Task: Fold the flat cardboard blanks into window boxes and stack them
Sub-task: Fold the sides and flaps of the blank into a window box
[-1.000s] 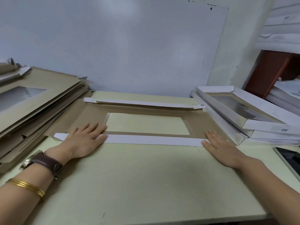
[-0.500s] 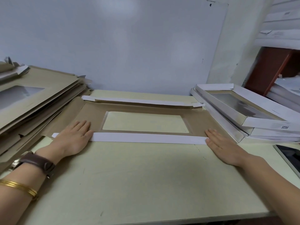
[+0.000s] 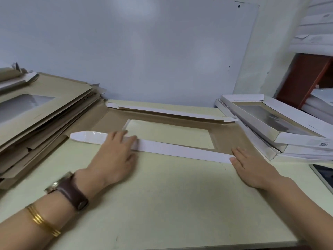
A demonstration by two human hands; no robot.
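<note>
Head view, counts: one flat cardboard blank lay brown side up at the middle of the table, with one clear window in its panel.
Flaps: two long white ones showed, the near flap turned over onto the panel's front edge, the far flap partly raised along the back edge.
Unfolded supply: one slumped pile of flat blanks sat on the left; the sheets were too many and too overlapped to count.
Finished work: one stack of window boxes stood on the right, touching the blank's right edge; how many lay under the top one could not be told.
Left hand: spread flat, fingers straight and close together, pressing on the near flap left of its middle.
Right hand: flat as well, fingers straight, fingertips on the brown panel, thumb against the flap's right end.
Neither hand: curled round anything.
Left wrist: one brown-strapped watch, gold bangles behind it.
Right edge: one dark-screened device on the table.
</note>
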